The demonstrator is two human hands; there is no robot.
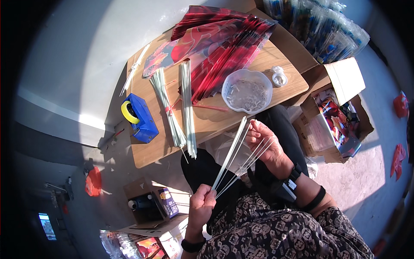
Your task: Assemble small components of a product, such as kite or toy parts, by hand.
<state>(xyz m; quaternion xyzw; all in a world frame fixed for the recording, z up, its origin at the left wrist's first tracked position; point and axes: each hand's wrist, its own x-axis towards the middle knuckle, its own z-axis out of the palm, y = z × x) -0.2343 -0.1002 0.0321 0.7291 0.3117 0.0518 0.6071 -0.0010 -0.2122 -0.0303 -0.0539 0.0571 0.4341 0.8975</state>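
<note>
My left hand (202, 206) is closed around the lower ends of several thin whitish rods (230, 154), which spread upward like a fan above my lap. At their upper ends is my right hand (271, 150), fingers curled and thumb and fingertips pinched together. Some of the rods cross in front of its palm; which ones it grips is hard to make out. On the wooden table (146, 153) lie two bundles of similar rods: one tied bundle (167, 103) with a red band, and a straighter bundle (187, 108) beside it.
Red printed pleated sheets (233, 56) cover the table's far side. A clear bowl of small scraps (247, 90), a small round container (279, 78) and a blue tape dispenser (143, 118) stand on it. Right of my legs is an open carton (319, 134); another box (144, 205) sits lower left.
</note>
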